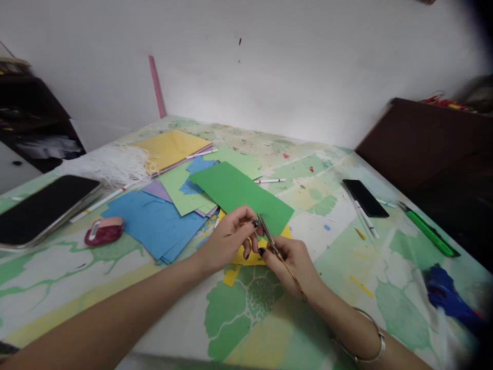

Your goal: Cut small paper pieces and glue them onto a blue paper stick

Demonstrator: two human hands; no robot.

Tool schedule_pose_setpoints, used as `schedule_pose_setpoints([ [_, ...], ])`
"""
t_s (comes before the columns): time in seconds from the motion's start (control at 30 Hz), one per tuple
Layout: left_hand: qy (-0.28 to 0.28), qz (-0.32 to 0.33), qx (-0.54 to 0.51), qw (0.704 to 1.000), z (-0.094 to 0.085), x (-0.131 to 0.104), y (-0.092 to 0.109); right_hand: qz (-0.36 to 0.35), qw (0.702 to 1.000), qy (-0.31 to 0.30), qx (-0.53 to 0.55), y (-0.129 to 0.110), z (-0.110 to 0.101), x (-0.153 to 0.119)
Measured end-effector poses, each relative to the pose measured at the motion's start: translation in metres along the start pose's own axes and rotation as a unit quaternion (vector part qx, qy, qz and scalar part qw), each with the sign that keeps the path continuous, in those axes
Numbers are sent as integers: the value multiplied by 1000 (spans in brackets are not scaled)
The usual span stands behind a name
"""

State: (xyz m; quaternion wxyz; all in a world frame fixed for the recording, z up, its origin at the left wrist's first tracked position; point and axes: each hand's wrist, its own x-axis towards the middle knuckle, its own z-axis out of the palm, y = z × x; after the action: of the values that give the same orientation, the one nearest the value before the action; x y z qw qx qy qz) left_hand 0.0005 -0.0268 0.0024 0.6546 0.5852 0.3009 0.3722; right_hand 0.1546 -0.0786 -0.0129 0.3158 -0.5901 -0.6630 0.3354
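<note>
Right hand [295,264] gripped metal tool [274,246], tip up by left fingers. Left hand [232,237] was curled, fingertips near the tip; couldn't tell if it pinched anything. Yellow sheet [252,258] lay under both hands. Blue sheets [156,222] sat left of them, cutter [431,232] well off right. Green sheet [246,191] lay just past the hands, partly over yellow sheet. String pile [111,164] and yellow stack [175,146] were farther back, left.

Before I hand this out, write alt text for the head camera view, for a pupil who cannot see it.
The right hand holds scissors close to the left hand, by green paper and yellow paper on a patterned tablecloth. Around them lie blue sheets, white string, two phones and a green cutter.
</note>
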Motion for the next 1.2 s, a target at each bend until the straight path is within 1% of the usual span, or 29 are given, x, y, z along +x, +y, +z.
schedule_pose_setpoints([
  [0.2,-2,2,1,1000,0,0,-5,-2,1000,4,-16,-1,1,0],
  [0.7,-3,-3,-2,1000,1,1,-5,-14,1000,13,-18,1,1,1],
  [1.2,-13,-7,-19,1000,1,1,-6,-5,999,24,-27,-2,-1,2],
])
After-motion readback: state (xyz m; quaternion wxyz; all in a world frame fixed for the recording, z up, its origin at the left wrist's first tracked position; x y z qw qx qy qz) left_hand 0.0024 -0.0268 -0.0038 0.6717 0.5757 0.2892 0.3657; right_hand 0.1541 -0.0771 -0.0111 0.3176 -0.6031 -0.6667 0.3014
